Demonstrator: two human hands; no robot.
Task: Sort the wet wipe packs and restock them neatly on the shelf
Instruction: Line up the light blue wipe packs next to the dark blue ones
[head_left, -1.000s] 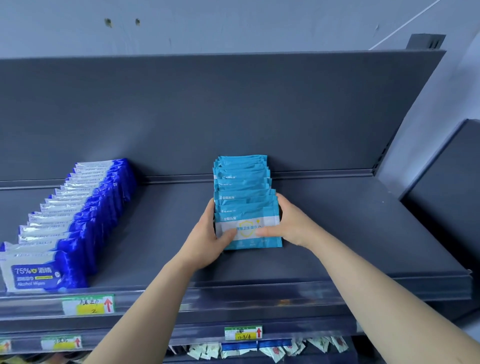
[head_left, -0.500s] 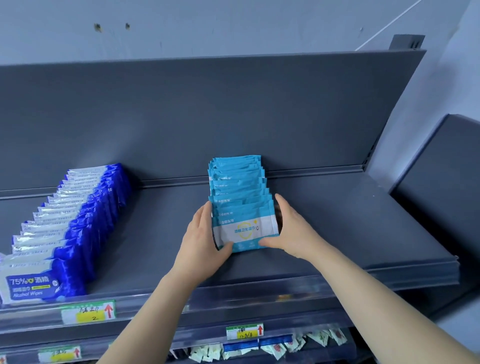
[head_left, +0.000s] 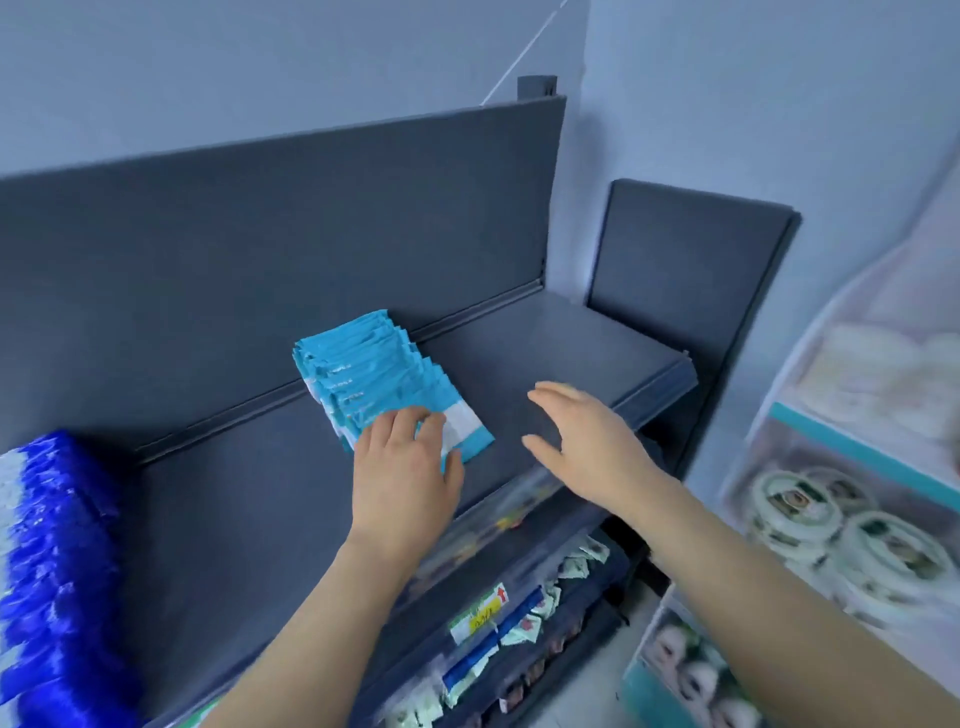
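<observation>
Forearms rose bare from the bottom edge toward a dark grey shelf (head_left: 249, 519); below its front lip a lower shelf (head_left: 582, 618) held a loose jumble of small white-and-green sachets (head_left: 524, 623), with a yellow-and-white price label (head_left: 478, 616) on the rail in front of them, its print too blurred to read. At the near left, on the grey shelf, stood a dense row of dark blue packs (head_left: 52, 571) with white ends, well apart from both hands; to the right, a side rack (head_left: 857, 452) carried round white tubs (head_left: 795, 506), all blurred. The left hand (head_left: 402, 478) lay palm down, its fingers (head_left: 410, 423) relaxed and spread over the front pack (head_left: 462, 431) of the teal wet wipe packs (head_left: 363, 369), the thumb just at that pack's near edge; nothing was gripped. The right hand (head_left: 587, 441) hovered above bare shelf to the right of the row, apart from it, fingers straight and released, holding nothing. The teal packs sat mid-shelf in one overlapping row, leaning back; the row ran away toward the dark back panel (head_left: 260, 234); whether its far end touched the panel could not be told. Behind rose a pale wall (head_left: 260, 67).
</observation>
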